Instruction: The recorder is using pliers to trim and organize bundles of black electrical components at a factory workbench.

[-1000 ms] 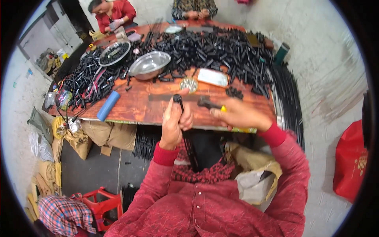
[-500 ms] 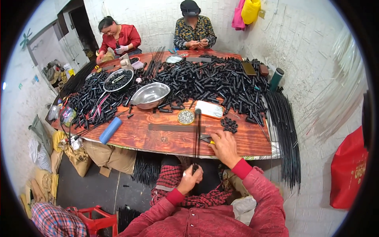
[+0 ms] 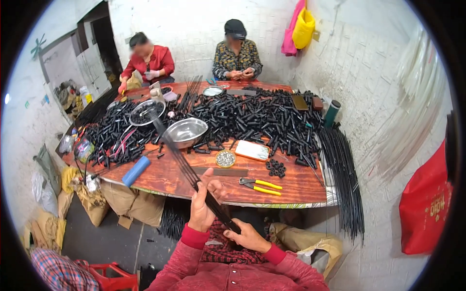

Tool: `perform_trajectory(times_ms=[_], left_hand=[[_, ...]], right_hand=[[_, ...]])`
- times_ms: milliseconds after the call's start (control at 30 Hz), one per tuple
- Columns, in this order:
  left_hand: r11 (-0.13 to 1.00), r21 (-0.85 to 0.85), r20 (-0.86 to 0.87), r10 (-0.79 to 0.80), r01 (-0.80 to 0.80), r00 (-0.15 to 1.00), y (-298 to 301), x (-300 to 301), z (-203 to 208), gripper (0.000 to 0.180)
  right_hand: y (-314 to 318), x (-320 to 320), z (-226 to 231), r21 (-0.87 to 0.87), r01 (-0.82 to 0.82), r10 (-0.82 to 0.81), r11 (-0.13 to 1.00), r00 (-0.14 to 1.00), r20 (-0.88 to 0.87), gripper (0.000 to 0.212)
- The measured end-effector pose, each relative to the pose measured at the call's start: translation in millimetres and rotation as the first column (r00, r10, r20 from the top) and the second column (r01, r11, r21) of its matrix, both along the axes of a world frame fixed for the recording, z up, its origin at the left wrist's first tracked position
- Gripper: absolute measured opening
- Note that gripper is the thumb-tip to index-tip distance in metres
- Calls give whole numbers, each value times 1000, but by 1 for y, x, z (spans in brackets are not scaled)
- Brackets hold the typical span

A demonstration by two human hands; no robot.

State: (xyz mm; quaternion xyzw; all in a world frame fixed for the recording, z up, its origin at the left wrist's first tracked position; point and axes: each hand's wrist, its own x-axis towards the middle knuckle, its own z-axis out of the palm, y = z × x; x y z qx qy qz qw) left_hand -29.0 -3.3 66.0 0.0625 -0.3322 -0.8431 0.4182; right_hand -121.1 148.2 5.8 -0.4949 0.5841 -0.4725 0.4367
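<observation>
A slim bundle of long black rods (image 3: pixel 216 209) slants from my lap up over the table, its far ends smeared by motion. My left hand (image 3: pixel 200 208) is around the middle of the bundle, some fingertips showing beyond it. Lower down, my right hand (image 3: pixel 250 238) grips the near end, with its thumb on top. Pliers with yellow handles (image 3: pixel 268 183) lie on the table near its front edge, apart from both hands. Beyond them are a flat dark bar (image 3: pixel 225 171), a round dish of small silvery pieces (image 3: pixel 225 158) and a cluster of small black rings (image 3: pixel 275 168).
A broad heap of short black tubes (image 3: pixel 252 114) covers the wooden table's (image 3: pixel 160 174) far half. A metal bowl (image 3: pixel 187 130), a white tray (image 3: pixel 252 150) and a blue roll (image 3: pixel 136 171) lie nearer. Long black rods (image 3: pixel 347 179) hang over the right edge. Two people sit opposite.
My right hand has left the pliers and come down to the rods' near end. My left hand has risen along the bundle, which has tipped from upright toward the left.
</observation>
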Motion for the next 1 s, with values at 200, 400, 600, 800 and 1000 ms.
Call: perform_trajectory(times_ms=[200, 400, 600, 800, 1000], left_hand=[[967, 58, -166, -235, 247, 958, -2, -8, -6, 63], [959, 74, -168, -259, 274, 951, -2, -8, -11, 59], [938, 33, -272, -325, 346, 906, 4, -12, -14, 35], [845, 20, -375, -489, 535, 787, 7, -24, -36, 42], [765, 28, -518, -539, 643, 664, 14, -35, -31, 43]], right_hand=[[16, -8, 7, 60, -30, 1, 998, 906, 424, 45], [19, -4, 2, 58, -57, 20, 997, 862, 506, 65], [29, 0, -7, 101, -54, -7, 993, 850, 526, 61], [35, 0, -17, 87, 81, -108, 993, 924, 367, 42], [43, -12, -16, 40, -31, 0, 999, 791, 612, 43]])
